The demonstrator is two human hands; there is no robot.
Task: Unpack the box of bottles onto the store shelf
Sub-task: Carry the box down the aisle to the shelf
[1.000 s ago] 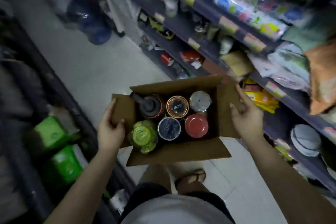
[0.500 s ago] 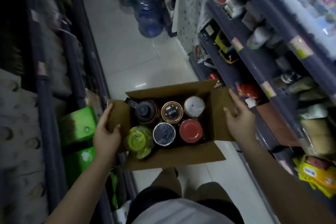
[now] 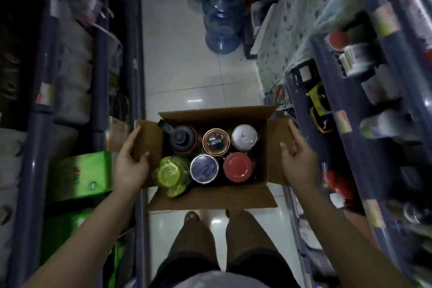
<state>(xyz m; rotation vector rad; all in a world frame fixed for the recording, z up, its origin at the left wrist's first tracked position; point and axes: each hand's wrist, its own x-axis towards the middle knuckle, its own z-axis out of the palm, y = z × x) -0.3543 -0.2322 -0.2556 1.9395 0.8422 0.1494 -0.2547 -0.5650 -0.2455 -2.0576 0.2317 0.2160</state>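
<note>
Narrow store aisle, shelf (image 3: 350, 110) at right of frame. Box (image 3: 210, 196) at centre, gripped at its side flaps by left hand (image 3: 131, 166) and right hand (image 3: 298, 161). Six bottles (image 3: 237, 167) inside; unpacking apparently not begun

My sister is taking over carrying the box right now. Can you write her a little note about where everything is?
Left hand: gripping the left flap of the cardboard box.
Right hand: gripping the right flap.
The box is held up in the aisle, open, between the shelves.
Inside: six bottles standing upright, among them a red-lidded bottle and a green bottle.
Done: nothing unpacked.
Left: move all six onto the store shelf.
</note>
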